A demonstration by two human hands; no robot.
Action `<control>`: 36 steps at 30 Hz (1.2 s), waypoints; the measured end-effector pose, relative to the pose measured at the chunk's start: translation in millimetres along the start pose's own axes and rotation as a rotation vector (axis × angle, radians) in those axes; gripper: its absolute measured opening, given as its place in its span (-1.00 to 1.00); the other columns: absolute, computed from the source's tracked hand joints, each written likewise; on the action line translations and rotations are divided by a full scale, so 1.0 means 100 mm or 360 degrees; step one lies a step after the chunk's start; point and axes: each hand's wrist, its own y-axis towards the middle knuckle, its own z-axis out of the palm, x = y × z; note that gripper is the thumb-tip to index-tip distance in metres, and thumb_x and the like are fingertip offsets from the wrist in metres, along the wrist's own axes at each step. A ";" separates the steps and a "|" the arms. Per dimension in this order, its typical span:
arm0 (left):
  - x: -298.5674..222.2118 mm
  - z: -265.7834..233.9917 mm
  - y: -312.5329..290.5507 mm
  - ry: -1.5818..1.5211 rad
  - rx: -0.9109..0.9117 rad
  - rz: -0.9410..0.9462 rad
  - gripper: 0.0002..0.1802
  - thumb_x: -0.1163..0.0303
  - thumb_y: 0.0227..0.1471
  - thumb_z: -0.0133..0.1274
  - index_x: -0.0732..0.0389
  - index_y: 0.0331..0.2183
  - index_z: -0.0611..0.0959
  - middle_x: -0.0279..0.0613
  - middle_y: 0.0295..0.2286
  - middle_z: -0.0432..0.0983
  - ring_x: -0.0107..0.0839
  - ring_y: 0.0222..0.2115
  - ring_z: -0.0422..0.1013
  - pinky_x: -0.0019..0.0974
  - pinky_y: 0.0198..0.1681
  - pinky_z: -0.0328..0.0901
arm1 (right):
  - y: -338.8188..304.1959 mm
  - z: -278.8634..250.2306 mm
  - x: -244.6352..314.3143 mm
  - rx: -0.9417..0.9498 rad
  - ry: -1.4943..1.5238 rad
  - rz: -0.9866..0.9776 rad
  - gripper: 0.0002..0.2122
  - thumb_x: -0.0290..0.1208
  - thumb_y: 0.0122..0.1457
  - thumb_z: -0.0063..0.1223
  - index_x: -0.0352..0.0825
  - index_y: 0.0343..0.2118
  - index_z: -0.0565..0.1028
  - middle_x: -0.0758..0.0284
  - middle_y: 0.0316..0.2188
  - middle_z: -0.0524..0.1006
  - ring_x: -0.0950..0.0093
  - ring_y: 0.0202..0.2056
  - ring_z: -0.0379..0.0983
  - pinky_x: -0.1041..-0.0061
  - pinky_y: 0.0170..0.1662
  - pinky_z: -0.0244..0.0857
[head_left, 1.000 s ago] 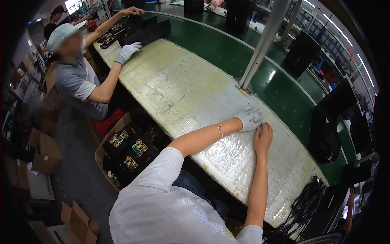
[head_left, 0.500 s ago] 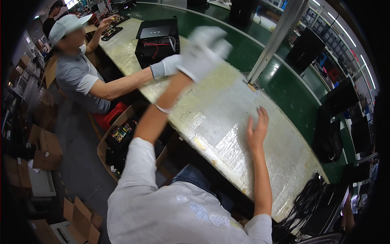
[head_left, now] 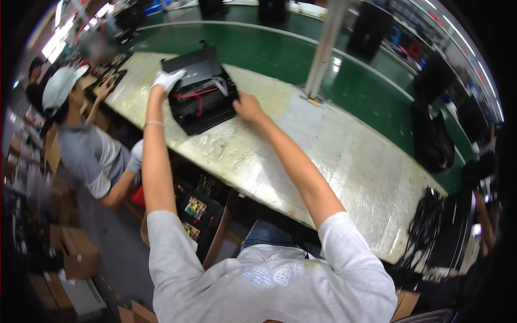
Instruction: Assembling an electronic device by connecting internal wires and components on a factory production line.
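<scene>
An open black electronics casing lies tilted on the far left part of the worktable, with red wires and a pale ribbon-like cable inside. My left hand, in a white glove, grips its left side with the fingers laid over the edge. Bare, my right hand is closed on the casing's right edge, its fingertips partly hidden. Both arms are stretched forward over the table, which is covered in clear film.
On the left a co-worker in a pale cap stands close by the table. Below the near edge, a carton holds circuit boards. Black cables are heaped at the right end. A metal post rises by a green conveyor.
My left hand has come down onto the casing's left side, and my right hand has moved from the bare tabletop to its right edge. The casing has turned; the co-worker's gloved hand has drawn back.
</scene>
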 end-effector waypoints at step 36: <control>-2.41 2.71 -2.36 -0.1322 0.0426 0.0879 -0.55 0.26 0.06 0.16 0.39 -0.12 0.49 -0.04 -0.08 0.44 -0.41 -0.24 0.43 -0.39 -0.16 0.35 | -3.07 -3.52 0.09 -0.0515 0.0420 0.0696 -0.43 -0.27 0.29 -0.05 -0.48 0.24 0.10 0.14 0.23 0.18 0.39 0.24 0.09 0.42 0.28 -0.09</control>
